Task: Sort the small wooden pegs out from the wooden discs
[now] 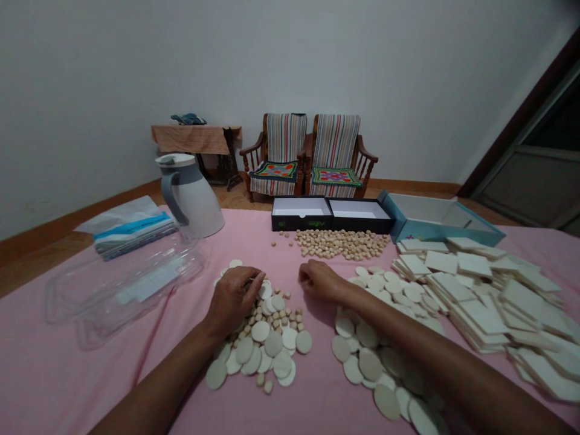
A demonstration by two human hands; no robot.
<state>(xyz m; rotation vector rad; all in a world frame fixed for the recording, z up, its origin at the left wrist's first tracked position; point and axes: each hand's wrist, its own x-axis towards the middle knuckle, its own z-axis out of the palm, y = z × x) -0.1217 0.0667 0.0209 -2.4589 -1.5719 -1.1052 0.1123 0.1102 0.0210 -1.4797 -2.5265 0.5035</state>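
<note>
My left hand [235, 298] rests on the left side of a mixed pile of pale discs [273, 343] and small wooden beads [290, 320]; its fingers are bent, and what they may hold is hidden. My right hand [318, 279] is closed over the pink cloth, right of that pile, with its fingers curled and anything inside out of sight. Under and beside my right forearm lies a larger heap of discs [370, 364]. Beyond my right hand many beads [339, 243] are spread in front of the black boxes.
Square wooden tiles [484, 320] are heaped at the right, below a blue box [446, 220]. Two open black boxes [301, 222] stand at the back. On the left are a jug [197, 202], a tissue pack [133, 232] and clear plastic trays [149, 281] on the pink cloth [190, 393].
</note>
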